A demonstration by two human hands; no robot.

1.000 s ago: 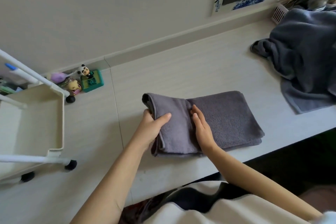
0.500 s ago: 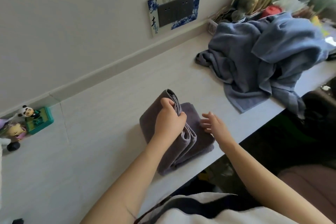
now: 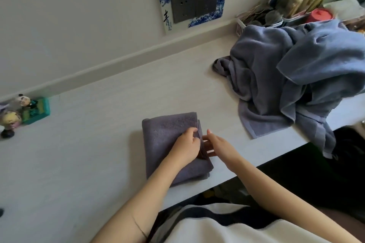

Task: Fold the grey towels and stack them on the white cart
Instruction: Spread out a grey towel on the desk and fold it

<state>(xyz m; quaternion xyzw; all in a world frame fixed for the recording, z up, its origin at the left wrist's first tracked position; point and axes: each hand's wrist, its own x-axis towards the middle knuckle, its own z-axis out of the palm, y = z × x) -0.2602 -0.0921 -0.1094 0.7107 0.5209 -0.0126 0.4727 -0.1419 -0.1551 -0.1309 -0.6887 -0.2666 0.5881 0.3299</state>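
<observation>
Towel (image 3: 169,140) now folded flat | left hand (image 3: 185,147) pinches its edge | right hand (image 3: 219,145) fingers apparently straight, touching

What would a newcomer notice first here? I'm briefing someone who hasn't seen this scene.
Two bare hands meet at the right edge of a folded dark grey terry towel lying mid-counter: the left hand pinches it, the right hand touches it. A rumpled heap of blue-grey towels sprawls at the right.

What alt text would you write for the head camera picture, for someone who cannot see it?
A person's left hand and right hand meet at the right edge of a folded grey towel on a white counter. Unfolded blue-grey towels are heaped to the right.
</observation>
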